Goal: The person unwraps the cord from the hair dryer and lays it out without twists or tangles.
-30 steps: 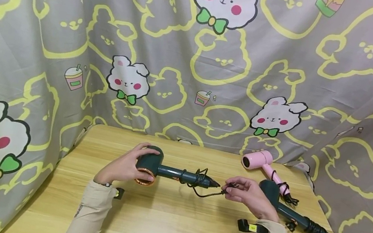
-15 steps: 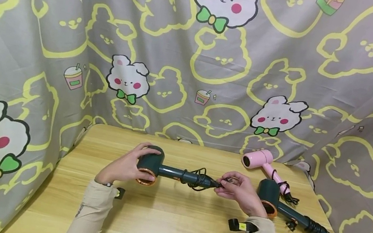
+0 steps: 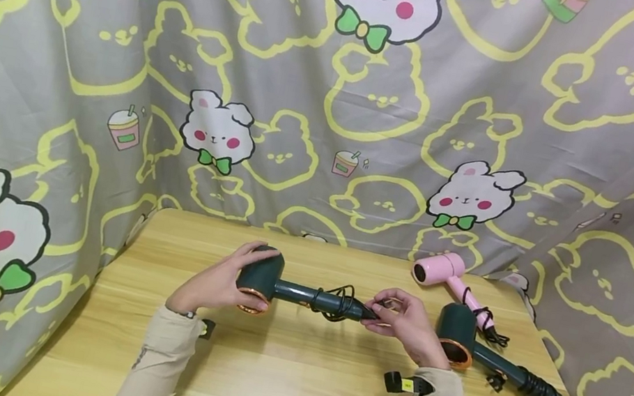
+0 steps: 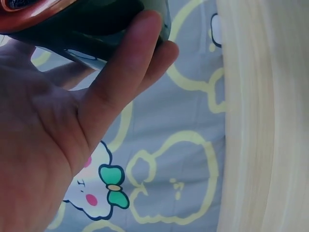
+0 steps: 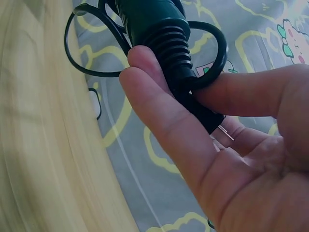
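Note:
A dark green hair dryer (image 3: 295, 292) with a copper-coloured ring is held above the table, its handle pointing right. My left hand (image 3: 218, 281) grips its head, thumb at the front and fingers over the back; the left wrist view shows the thumb against the dryer head (image 4: 96, 29). Black cord (image 3: 341, 303) loops loosely round the handle. At the handle's end my right hand (image 3: 404, 323) pinches the cord's plug (image 5: 205, 113). Metal prongs show at the plug's lower end in the right wrist view, close to the ribbed cord sleeve (image 5: 171, 50).
A second dark green hair dryer (image 3: 495, 359), cord wound round its handle, lies just right of my right hand. Behind it lies a pink hair dryer (image 3: 438, 270). Patterned curtain (image 3: 363, 114) encloses the wooden table (image 3: 285, 376) at the back and sides.
My right hand has moved left with the plug, up to the handle's end, and the hanging length of cord has drawn in. My left hand and the dryer have shifted slightly right.

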`<state>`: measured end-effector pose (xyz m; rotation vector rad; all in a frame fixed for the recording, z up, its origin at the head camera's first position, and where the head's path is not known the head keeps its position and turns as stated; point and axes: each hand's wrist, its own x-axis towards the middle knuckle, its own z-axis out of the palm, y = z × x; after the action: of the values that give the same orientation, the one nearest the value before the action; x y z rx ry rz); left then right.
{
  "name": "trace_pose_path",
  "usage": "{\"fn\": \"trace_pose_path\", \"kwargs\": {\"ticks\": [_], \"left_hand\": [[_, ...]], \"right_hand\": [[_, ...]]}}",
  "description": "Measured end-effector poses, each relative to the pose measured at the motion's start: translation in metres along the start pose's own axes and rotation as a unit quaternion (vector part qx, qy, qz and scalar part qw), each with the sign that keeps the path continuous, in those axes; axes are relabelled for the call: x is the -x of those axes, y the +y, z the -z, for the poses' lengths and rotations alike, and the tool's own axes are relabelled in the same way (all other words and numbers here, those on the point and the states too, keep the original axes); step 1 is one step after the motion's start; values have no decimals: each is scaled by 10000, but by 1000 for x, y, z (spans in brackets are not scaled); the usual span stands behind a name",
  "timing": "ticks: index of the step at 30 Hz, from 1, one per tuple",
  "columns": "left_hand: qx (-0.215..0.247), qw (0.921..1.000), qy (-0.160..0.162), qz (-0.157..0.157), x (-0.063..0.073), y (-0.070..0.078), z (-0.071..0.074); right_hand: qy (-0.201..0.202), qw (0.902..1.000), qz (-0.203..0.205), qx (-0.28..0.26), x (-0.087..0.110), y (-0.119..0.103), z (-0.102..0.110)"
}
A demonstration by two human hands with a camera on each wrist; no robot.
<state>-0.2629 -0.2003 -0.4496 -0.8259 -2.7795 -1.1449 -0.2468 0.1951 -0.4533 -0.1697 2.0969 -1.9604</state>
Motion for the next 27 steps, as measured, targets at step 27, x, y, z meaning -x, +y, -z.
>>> {"fn": "trace_pose_path", "kwargs": {"ticks": [27], "left_hand": [[191,9991,-191,319,3,4,1]], "right_hand": [[670,9961,457,-334,1,-5,7]]}}
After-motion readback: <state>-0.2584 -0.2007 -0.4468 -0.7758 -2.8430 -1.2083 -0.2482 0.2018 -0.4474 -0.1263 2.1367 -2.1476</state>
